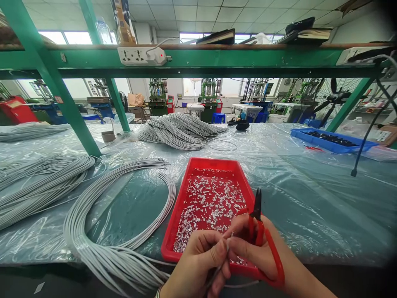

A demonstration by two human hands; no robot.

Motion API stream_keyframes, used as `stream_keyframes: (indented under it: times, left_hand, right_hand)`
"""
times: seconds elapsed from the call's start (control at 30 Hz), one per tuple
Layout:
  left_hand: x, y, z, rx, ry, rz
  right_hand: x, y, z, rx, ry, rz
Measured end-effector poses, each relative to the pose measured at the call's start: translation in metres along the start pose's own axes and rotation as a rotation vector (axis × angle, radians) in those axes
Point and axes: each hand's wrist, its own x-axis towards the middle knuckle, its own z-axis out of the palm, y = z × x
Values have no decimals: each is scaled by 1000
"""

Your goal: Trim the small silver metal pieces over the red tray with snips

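Red-handled snips (259, 225) gripped in right hand (257, 254), dark pointed blades up, tips closed together, over near right corner of red tray (173, 225). Handle loops long, thin, bright red; one runs along the wrist. Left hand (197, 265) closed, thumb and fingers pinching thin grey wire end (217, 271), right beside right hand, fingertips of both hands nearly touching. Wire small and partly hidden, so end detail not readable.

Tray: 1, red plastic, rectangular, at near edge of desk (310, 198), floor covered w/ many small silver-white cut bits (211, 203), too many to count.

Grey wire bundles: 1 looped bundle (102, 231) left of tray, curving off desk edge; approx. 2 bundles (37, 186) further left; 1 pile (180, 130) at back centre. Single wires not countable.

Blue tray (331, 140): 1, far right, w/ dark small parts inside. White power strip (142, 56): 1, on green frame (217, 60) above, red light on. Desk covered w/ clear plastic sheet.
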Motion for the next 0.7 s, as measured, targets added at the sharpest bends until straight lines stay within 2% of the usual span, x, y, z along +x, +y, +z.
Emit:
stream_keyframes:
  times: [0.17,0.27,0.37,0.5,0.57,0.6,0.7]
  left_hand:
    - [0,0,3,199,58,23]
    - [-3,3,11,266,151,33]
    - [-4,6,19,303,217,33]
    - [-3,6,20,332,209,42]
    - [0,5,16,341,178,33]
    - [1,3,14,336,150,29]
    - [5,1,8,301,59,22]
  right_hand:
    - [1,-14,0,-8,98,34]
    - [-1,-19,-3,-115,157,5]
    - [-5,-15,-4,-356,235,-185]
    - [-7,-10,-4,-702,301,-586]
    - [-7,-12,-4,-756,285,-672]
    - [-6,-14,-5,-743,270,-660]
    - [-5,-18,-7,-605,230,-505]
